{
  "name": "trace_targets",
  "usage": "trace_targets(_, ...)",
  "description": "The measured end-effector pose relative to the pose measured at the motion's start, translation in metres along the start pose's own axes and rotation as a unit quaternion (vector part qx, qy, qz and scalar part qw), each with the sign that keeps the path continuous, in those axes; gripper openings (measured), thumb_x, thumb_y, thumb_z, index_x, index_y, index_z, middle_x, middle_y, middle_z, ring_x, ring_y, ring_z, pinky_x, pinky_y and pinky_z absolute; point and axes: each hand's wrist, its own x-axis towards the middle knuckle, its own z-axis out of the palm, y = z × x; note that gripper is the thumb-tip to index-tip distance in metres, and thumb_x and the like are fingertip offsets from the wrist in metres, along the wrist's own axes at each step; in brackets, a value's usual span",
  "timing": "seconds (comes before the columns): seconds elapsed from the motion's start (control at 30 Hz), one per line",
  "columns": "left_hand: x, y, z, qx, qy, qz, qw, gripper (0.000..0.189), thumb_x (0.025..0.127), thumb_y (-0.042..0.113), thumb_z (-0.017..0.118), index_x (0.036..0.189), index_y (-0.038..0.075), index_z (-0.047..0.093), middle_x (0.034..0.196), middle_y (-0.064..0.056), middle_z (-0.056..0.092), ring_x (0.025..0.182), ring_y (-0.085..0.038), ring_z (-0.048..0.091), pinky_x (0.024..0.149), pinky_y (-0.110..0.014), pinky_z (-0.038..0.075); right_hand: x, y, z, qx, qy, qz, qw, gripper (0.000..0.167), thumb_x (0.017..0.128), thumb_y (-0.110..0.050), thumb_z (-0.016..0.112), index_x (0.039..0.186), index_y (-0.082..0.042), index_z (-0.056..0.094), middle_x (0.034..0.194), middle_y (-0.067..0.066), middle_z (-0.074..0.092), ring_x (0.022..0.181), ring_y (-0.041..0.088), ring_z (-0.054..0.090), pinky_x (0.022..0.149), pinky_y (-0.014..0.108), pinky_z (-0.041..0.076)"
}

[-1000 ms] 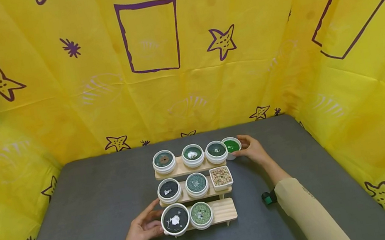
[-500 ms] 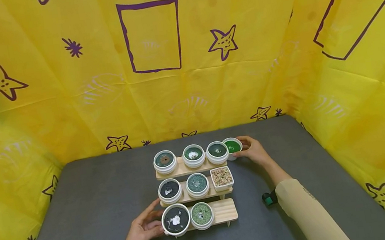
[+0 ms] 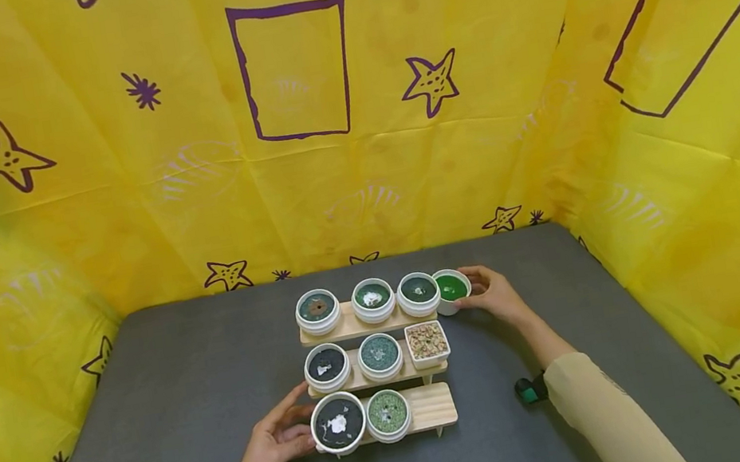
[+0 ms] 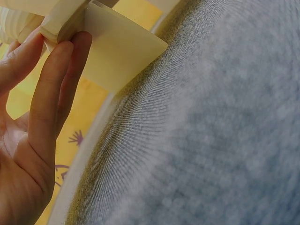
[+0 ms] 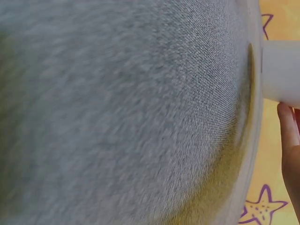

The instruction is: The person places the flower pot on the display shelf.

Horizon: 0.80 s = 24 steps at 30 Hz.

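My right hand [image 3: 497, 296] holds a white round cup with a bright green filling [image 3: 452, 287] by its right side, just beyond the stand's top step. In the right wrist view, fingertips touch the wall of the white cup [image 5: 283, 70]. At the front left, my left hand [image 3: 269, 446] pinches the end of a wooden three-step stand [image 3: 434, 406]; the left wrist view shows thumb and fingers on the wooden edge [image 4: 65, 21]. Beside this hand, a white cup with a dark filling and white patch [image 3: 338, 424] sits on the lowest step, left of a speckled green cup [image 3: 387, 412].
Three white round cups, one with a brown spot [image 3: 317, 309], line the top step. The middle step bears a dark-filled cup [image 3: 326, 367], a teal cup [image 3: 380, 354] and a square dish of mixed bits [image 3: 427, 341]. Yellow patterned cloth [image 3: 192, 211] surrounds the grey table [image 3: 203, 370].
My right hand and the green cup have shifted slightly right and nearer to me, leaving less overlap with the top step's right cup. My left hand stays on the stand.
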Motion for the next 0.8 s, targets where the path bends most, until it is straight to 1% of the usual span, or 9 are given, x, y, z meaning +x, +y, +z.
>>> trace_targets(0.07,0.0,0.0,0.0,0.0,0.0,0.0,1.0,0.078,0.086,-0.01,0.064,0.151,0.026,0.04,0.119,0.013,0.067,0.092,-0.006,0.072,0.075,-0.02,0.058,-0.002,0.005,-0.002,-0.003,-0.007,-0.01,0.9999,0.069,0.079,-0.001,0.08,0.14,0.005,0.048,0.135,0.031,0.056,0.117,0.037,0.061,0.081,0.011,0.047)
trace_targets(0.17,0.0,0.001,0.0,0.002,0.001,-0.002,1.0,0.078,0.086,-0.01,0.064,0.151,0.027,0.04,0.119,0.013,0.067,0.092,-0.006,0.072,0.075,-0.02,0.058,-0.007,0.005,-0.004,-0.006,-0.015,-0.019,0.9997,0.068,0.077,-0.002,0.082,0.138,0.003,0.051,0.134,0.029,0.058,0.111,0.026,0.064,0.084,0.012,0.049)
trace_targets(0.27,0.0,0.001,0.0,0.004,0.002,-0.005,1.0,0.078,0.086,-0.01,0.064,0.151,0.028,0.041,0.119,0.013,0.067,0.092,-0.006,0.072,0.075,-0.02,0.058,-0.014,0.004,-0.006,-0.015,-0.027,-0.028,0.9991,0.068,0.076,-0.006,0.083,0.136,0.002,0.052,0.133,0.027,0.059,0.107,0.016,0.064,0.085,0.013,0.049)
trace_targets(0.37,0.0,0.001,0.0,0.005,0.002,-0.007,1.0,0.078,0.087,-0.009,0.064,0.151,0.027,0.04,0.119,0.013,0.067,0.092,-0.006,0.072,0.075,-0.021,0.058,-0.021,0.002,-0.01,-0.017,-0.037,-0.031,0.9987,0.068,0.075,-0.008,0.084,0.135,-0.001,0.054,0.133,0.025,0.059,0.105,0.01,0.063,0.087,0.014,0.049)
trace_targets(0.53,0.0,0.002,0.0,0.007,0.004,-0.009,0.9999,0.077,0.086,-0.009,0.065,0.151,0.025,0.04,0.118,0.013,0.068,0.093,-0.006,0.072,0.075,-0.021,0.058,-0.031,-0.002,-0.015,-0.003,-0.055,-0.042,0.9976,0.068,0.074,-0.006,0.084,0.135,-0.001,0.054,0.134,0.025,0.058,0.106,0.006,0.062,0.09,0.013,0.049)
trace_targets(0.7,0.0,0.003,0.001,0.006,0.009,-0.01,0.9999,0.077,0.086,-0.009,0.065,0.149,0.03,0.044,0.118,0.014,0.068,0.093,-0.006,0.072,0.076,-0.021,0.058,-0.041,-0.004,-0.02,-0.001,-0.078,-0.053,0.9955,0.068,0.074,-0.005,0.085,0.135,0.0,0.054,0.137,0.026,0.056,0.107,0.001,0.06,0.091,0.012,0.048)
trace_targets(0.8,0.0,0.004,0.001,0.005,0.01,-0.009,0.9999,0.077,0.086,-0.01,0.065,0.148,0.031,0.044,0.117,0.014,0.068,0.093,-0.006,0.072,0.076,-0.021,0.058,-0.048,-0.005,-0.022,0.003,-0.097,-0.056,0.9937,0.069,0.074,-0.005,0.084,0.135,0.002,0.052,0.138,0.028,0.054,0.106,0.0,0.06,0.089,0.013,0.051)
